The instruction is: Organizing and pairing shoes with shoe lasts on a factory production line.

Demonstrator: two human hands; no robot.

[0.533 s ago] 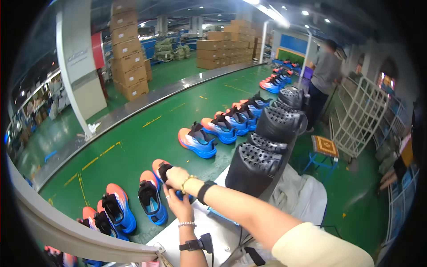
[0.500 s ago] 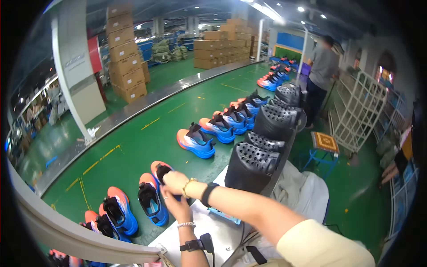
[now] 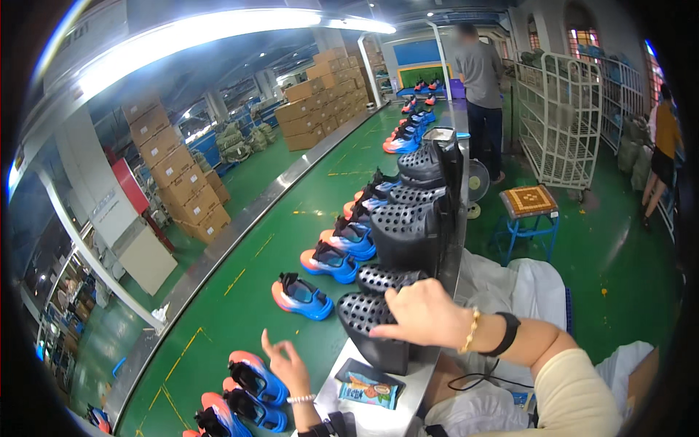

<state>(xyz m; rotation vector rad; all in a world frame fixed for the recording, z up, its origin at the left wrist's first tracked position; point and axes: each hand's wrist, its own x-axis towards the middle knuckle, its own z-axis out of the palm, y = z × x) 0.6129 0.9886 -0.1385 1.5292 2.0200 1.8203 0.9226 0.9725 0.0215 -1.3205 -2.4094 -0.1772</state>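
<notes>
My left hand (image 3: 287, 365) is raised over the near side of the green work surface, fingers apart, holding nothing. Beside it on the left stand several orange, white and blue sneakers with black collars, the closest being one sneaker (image 3: 259, 379). My right hand (image 3: 428, 315) is stretched out to the right, thumb and fingers apart, with nothing visible in it. It is at the nearest black, rounded block with a perforated top (image 3: 364, 312); whether it touches the block I cannot tell. Another sneaker (image 3: 303, 297) stands alone just left of that block.
More sneakers (image 3: 342, 240) and black perforated blocks (image 3: 404, 226) line the long green surface (image 3: 218, 320). A blue printed packet (image 3: 368, 392) lies on the near metal plate. To the right are a stool (image 3: 529, 202), a white wire cart (image 3: 561, 124) and a person in grey (image 3: 478, 80).
Both hands have come away from the sneaker they were on and moved apart, the right hand over to the black blocks. The view has turned to the right.
</notes>
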